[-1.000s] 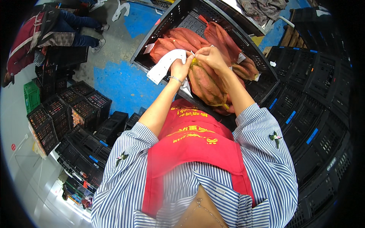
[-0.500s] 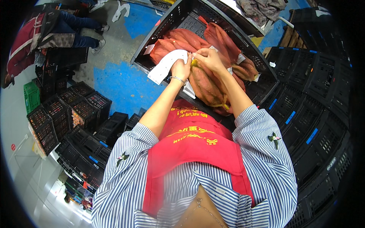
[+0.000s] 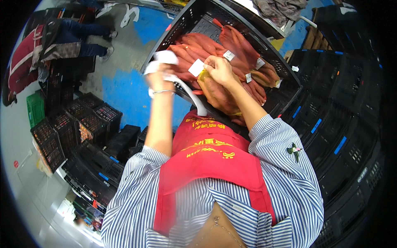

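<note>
My left hand (image 3: 159, 78), blurred by motion, is closed on a strip of white labels (image 3: 191, 94). The strip trails from it across the crate's near edge toward my apron. A yellow net bag of sweet potatoes (image 3: 218, 96) lies at the near side of the black crate (image 3: 285, 68), its gathered end pinched by my right hand (image 3: 220, 69). Beside those fingers, a white label (image 3: 196, 67) sits at the bag's end. Several red net bags of sweet potatoes (image 3: 240, 40) fill the crate behind, some bearing white tags (image 3: 228, 55).
Stacked black crates (image 3: 331, 95) rise close on my right. More dark crates, some with produce (image 3: 93, 120), and a green crate (image 3: 35, 104) stand at the left. Another person (image 3: 53, 45) is at the upper left. A grey cloth (image 3: 281, 10) lies beyond the crate.
My left hand has moved left, away from the bag's gathered end, carrying the label strip. A white label now shows beside my right hand, which still pinches the bag and has shifted slightly left.
</note>
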{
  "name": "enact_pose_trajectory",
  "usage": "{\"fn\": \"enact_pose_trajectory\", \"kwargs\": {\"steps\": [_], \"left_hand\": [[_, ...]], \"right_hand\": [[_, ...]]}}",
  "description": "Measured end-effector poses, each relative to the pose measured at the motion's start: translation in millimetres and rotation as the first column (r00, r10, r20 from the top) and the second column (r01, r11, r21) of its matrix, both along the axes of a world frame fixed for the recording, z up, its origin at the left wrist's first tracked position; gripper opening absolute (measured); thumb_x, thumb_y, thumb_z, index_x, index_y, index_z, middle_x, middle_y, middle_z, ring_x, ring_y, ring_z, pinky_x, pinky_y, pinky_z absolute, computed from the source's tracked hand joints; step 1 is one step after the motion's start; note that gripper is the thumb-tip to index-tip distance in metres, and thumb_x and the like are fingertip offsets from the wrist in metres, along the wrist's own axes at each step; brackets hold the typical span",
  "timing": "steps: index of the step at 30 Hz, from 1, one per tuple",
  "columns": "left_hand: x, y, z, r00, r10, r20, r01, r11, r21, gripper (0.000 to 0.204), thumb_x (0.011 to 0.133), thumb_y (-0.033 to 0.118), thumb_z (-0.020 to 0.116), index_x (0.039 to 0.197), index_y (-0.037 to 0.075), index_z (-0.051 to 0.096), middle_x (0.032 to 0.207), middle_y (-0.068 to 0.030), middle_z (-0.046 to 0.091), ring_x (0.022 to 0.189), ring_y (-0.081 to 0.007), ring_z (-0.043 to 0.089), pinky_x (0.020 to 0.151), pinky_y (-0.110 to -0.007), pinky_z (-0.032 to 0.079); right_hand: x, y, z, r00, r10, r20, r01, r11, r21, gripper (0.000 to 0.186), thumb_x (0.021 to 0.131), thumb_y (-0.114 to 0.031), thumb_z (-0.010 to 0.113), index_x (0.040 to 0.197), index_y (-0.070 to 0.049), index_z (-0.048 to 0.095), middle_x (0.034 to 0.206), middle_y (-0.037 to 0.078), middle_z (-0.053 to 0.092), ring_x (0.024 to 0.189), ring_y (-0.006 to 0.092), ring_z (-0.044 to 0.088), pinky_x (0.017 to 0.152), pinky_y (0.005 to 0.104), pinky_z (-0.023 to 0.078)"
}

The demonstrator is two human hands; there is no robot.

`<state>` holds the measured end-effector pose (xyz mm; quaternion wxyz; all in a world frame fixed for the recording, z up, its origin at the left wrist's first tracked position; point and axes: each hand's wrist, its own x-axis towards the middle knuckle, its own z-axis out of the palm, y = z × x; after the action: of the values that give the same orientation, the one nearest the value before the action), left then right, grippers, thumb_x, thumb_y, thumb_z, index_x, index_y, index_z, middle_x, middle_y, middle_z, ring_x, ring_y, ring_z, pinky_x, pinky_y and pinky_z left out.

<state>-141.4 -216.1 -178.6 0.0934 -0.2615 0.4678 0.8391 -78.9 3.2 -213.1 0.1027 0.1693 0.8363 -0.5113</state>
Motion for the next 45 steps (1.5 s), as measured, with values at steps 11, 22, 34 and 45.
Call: {"fn": "enact_pose_trajectory", "kwargs": {"steps": [11,22,34,45], "left_hand": [[-7.9,-68.0,83.8,0.972,-0.114,-0.205,0.049,0.953,-0.299,0.016,0.098,0.014,0.06,0.108,0.003,0.059,0.101,-0.0162,0.068,0.061,-0.0089,0.056,0.051,-0.021,0.042],[27.3,-17.5,64.2,0.966,-0.187,-0.18,0.126,0.944,-0.305,0.019,0.099,0.016,0.057,0.108,0.0,0.051,0.098,-0.0148,0.063,0.089,-0.0337,0.071,0.079,-0.04,0.06],[32.2,-16.1,55.7,0.969,-0.209,-0.134,0.195,0.974,-0.111,0.019,0.095,0.012,0.054,0.106,-0.003,0.054,0.102,-0.0225,0.067,0.094,-0.0345,0.07,0.087,-0.038,0.057],[38.5,-9.8,52.3,0.98,-0.146,-0.135,0.136,0.987,-0.086,0.028,0.087,-0.005,0.06,0.113,-0.009,0.051,0.109,-0.0228,0.064,0.098,-0.0332,0.069,0.091,-0.04,0.057]], "right_hand": [[0.6,65.1,-46.0,0.872,-0.467,-0.146,0.488,0.85,0.2,0.011,0.083,-0.011,0.064,0.09,-0.007,0.072,0.088,0.015,0.071,0.087,0.0332,0.068,0.079,0.0412,0.052],[-23.7,68.9,-44.4,0.988,-0.09,0.126,0.019,0.878,0.478,0.031,0.077,-0.035,0.076,0.084,-0.006,0.07,0.087,0.016,0.07,0.087,0.0359,0.067,0.076,0.0449,0.052],[-37.4,92.0,-70.2,0.918,-0.259,0.299,0.354,0.875,-0.331,0.014,0.079,-0.01,0.063,0.077,0.001,0.071,0.076,0.015,0.07,0.061,0.0208,0.065,0.054,0.0322,0.051],[-66.9,52.4,100.2,0.981,-0.059,-0.186,-0.088,0.717,-0.691,0.008,0.088,-0.01,0.067,0.092,-0.003,0.066,0.078,-0.001,0.061,0.068,0.0041,0.051,0.062,0.0187,0.041]]}}
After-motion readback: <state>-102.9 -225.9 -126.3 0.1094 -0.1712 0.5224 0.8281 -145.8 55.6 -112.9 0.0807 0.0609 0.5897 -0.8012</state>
